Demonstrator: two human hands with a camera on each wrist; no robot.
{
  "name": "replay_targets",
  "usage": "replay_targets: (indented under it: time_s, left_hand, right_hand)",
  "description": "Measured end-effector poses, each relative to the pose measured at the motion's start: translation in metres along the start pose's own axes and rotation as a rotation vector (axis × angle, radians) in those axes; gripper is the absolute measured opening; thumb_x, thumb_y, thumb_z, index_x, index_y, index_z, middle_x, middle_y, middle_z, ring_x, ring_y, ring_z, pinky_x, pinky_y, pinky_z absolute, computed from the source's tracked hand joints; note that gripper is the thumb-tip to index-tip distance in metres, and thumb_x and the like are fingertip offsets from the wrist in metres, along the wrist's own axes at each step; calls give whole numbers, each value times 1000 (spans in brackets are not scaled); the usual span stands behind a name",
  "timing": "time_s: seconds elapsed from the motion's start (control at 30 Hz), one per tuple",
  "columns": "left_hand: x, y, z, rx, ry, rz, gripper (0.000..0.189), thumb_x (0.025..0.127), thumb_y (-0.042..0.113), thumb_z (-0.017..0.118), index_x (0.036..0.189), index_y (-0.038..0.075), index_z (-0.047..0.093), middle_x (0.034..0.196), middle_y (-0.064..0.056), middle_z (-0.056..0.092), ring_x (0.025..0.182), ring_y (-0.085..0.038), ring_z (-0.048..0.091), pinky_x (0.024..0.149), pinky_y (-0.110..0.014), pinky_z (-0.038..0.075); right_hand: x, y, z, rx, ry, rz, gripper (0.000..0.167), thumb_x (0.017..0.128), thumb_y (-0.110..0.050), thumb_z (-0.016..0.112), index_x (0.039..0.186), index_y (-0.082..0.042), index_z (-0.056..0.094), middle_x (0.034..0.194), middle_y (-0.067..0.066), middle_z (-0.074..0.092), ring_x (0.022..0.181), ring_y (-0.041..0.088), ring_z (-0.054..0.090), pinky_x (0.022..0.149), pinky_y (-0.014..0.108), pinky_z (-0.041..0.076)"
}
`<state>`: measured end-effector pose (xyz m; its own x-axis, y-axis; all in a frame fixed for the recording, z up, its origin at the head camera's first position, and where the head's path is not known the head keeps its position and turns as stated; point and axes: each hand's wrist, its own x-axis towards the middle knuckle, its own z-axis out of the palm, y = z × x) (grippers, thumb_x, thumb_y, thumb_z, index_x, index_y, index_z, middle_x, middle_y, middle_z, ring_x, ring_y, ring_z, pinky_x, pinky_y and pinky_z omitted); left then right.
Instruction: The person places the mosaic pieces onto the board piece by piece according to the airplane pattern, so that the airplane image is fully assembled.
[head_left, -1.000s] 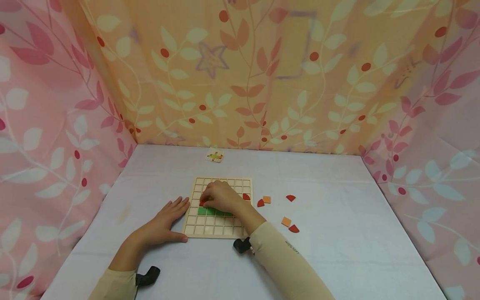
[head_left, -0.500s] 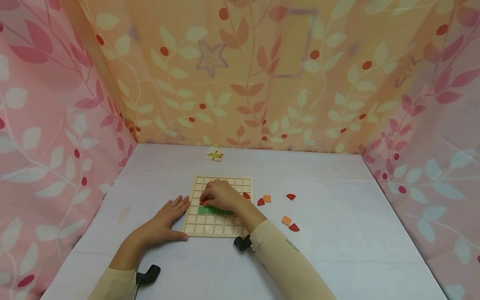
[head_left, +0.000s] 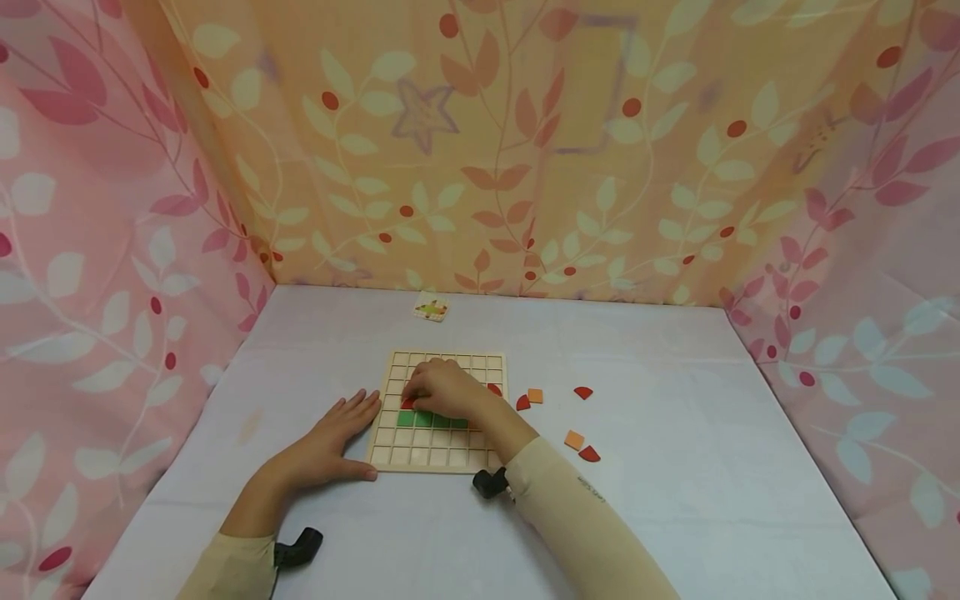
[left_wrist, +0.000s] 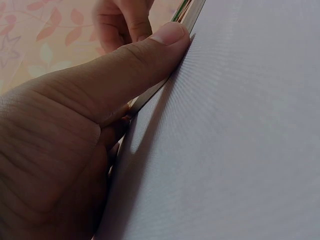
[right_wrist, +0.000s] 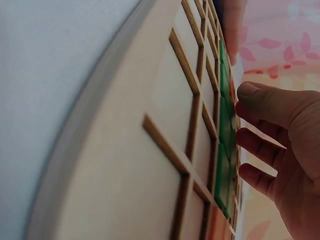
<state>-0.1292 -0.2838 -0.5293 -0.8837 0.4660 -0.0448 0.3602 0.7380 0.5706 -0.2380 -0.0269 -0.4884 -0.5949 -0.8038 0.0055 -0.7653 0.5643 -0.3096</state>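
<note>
A pale wooden grid board (head_left: 431, 457) lies on the white table with a row of green squares (head_left: 423, 420) set in it. My right hand (head_left: 447, 390) is over the board, its thumb and fingertips pinching a red quarter-circle piece (head_left: 407, 404) just beyond the left end of the green row. In the right wrist view, the thumb (right_wrist: 260, 97) and fingertips are right at the board's surface. My left hand (head_left: 330, 442) spreads along the board's left side, with the thumb (left_wrist: 167, 37) against its front edge. Another red quarter-circle (head_left: 494, 389) lies on the board's right side.
Right of the board lie loose red quarter-circles (head_left: 583, 392) and two orange squares (head_left: 535, 396). A small patterned card (head_left: 431, 308) rests behind the board. Floral curtains (head_left: 480, 167) enclose the table at the back and sides.
My right thumb and fingertips have shifted slightly right, and more of the red piece shows beneath them. The left hand has kept its place.
</note>
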Motion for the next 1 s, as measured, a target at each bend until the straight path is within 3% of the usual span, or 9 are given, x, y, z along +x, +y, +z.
replay_targets:
  time_s: [0.33, 0.67, 1.0]
  left_hand:
    - [1, 0, -2, 15, -2, -11, 121, 71, 66, 83, 163, 10, 26, 172, -2, 18, 160, -31, 6, 128, -52, 2]
    - [-1, 4, -2, 3, 2, -23, 121, 71, 61, 85, 163, 9, 26, 172, -4, 18, 160, -31, 6, 129, -49, 1]
    - [-1, 6, -1, 7, 2, -29, 121, 70, 62, 85, 163, 10, 26, 172, -3, 19, 160, -31, 7, 128, -55, 4]
  right_hand:
    - [-24, -4, -32, 1, 94, -65, 21, 97, -24, 72, 116, -21, 79, 114, -8, 70, 111, 15, 61, 103, 38, 48]
    - [-72, 9, -64, 20, 171, -25, 20, 94, -18, 75, 114, -20, 79, 117, -6, 71, 117, 18, 59, 106, 44, 44]
    - [-115, 29, -70, 12, 253, 36, 24, 91, -17, 79, 114, -20, 78, 115, -6, 71, 117, 20, 59, 108, 47, 44]
